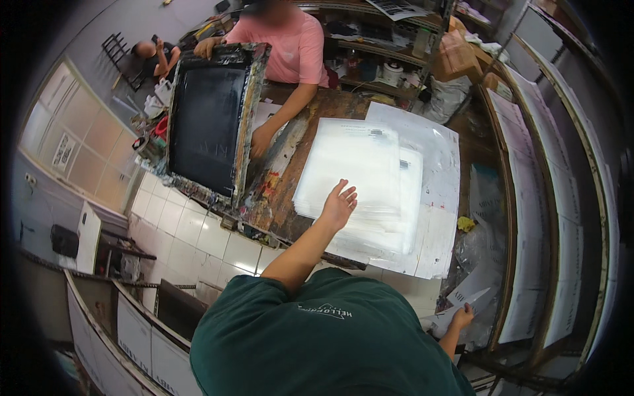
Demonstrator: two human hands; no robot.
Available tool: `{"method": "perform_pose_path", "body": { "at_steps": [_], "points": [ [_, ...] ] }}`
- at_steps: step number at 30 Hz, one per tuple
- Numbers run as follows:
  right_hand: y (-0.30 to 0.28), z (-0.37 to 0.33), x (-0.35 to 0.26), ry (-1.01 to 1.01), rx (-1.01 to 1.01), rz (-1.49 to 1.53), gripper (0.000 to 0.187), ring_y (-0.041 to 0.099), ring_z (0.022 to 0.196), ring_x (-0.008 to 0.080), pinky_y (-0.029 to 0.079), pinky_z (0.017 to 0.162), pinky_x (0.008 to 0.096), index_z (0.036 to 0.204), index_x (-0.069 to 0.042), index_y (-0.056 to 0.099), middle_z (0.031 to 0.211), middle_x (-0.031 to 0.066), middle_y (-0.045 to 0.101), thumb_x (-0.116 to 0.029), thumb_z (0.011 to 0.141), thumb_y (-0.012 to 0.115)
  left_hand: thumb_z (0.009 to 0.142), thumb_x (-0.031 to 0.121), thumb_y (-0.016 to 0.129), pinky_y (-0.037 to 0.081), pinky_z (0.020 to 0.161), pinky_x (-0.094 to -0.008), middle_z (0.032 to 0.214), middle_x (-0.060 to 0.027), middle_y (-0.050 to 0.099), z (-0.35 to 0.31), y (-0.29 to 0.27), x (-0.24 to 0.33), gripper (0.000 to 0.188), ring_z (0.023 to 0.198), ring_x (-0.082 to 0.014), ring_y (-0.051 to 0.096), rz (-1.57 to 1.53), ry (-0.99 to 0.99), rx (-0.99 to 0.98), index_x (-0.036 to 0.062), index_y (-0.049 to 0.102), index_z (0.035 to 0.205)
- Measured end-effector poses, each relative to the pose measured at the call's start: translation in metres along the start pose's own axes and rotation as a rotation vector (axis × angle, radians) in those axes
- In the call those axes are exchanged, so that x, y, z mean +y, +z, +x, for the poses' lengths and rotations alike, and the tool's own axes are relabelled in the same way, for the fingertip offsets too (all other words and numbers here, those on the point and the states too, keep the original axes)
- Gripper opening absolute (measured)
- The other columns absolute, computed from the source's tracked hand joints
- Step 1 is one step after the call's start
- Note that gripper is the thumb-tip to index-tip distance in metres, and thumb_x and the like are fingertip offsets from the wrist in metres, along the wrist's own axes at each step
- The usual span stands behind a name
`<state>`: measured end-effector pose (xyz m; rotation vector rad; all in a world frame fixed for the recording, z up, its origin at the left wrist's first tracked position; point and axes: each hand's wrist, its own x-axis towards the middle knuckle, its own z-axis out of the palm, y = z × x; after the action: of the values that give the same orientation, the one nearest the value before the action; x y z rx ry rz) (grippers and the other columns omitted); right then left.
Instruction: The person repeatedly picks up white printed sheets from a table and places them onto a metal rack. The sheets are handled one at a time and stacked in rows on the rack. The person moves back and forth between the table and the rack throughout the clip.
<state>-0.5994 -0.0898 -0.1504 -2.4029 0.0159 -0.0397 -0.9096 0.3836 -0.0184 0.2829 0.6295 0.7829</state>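
Atop the desk, the left hand is lying open, steadying the white sheet stack; the right hand is gripping a printed sheet.

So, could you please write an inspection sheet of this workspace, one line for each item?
Surface: wooden table, heavily stained with paint.
Job's things: stack of white sheets on the table; white sheet low at the right side.
Clutter: crumpled plastic and a yellow scrap beside the table.
Grippers: left hand open, flat on the stack; right hand grips the white sheet.
Cables: nothing seen.
Surroundings: a person in a pink shirt holds a printing screen frame; shelves behind; drying racks at right.
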Motion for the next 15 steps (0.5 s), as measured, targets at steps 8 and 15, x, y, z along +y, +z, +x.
{"method": "perform_pose_path", "body": {
  "at_steps": [8,15],
  "points": [
    [-0.003,0.020,-0.049,-0.089,-0.033,0.038,0.038,0.057,0.089,0.0299,0.042,0.080,0.0359,0.098,0.003,0.060,0.098,0.0187,0.059,0.001,0.062,0.047,0.079,0.034,0.059,0.043,0.076,-0.0239,0.110,-0.0101,0.041,0.034,-0.057,0.009,0.053,0.092,-0.0178,0.045,-0.152,0.263,0.155,0.0051,0.036,0.117],
    [-0.023,0.026,-0.031,-0.019,0.043,-0.006,0.038,0.057,0.091,0.0298,0.041,0.082,0.0352,0.098,0.003,0.060,0.101,0.0186,0.059,0.003,0.063,0.045,0.073,0.037,0.066,0.043,0.079,-0.0247,0.121,-0.0129,0.029,0.053,-0.071,0.039,0.076,0.094,-0.0183,0.043,-0.322,0.471,0.255,0.0048,0.026,0.128]
  ]
}}
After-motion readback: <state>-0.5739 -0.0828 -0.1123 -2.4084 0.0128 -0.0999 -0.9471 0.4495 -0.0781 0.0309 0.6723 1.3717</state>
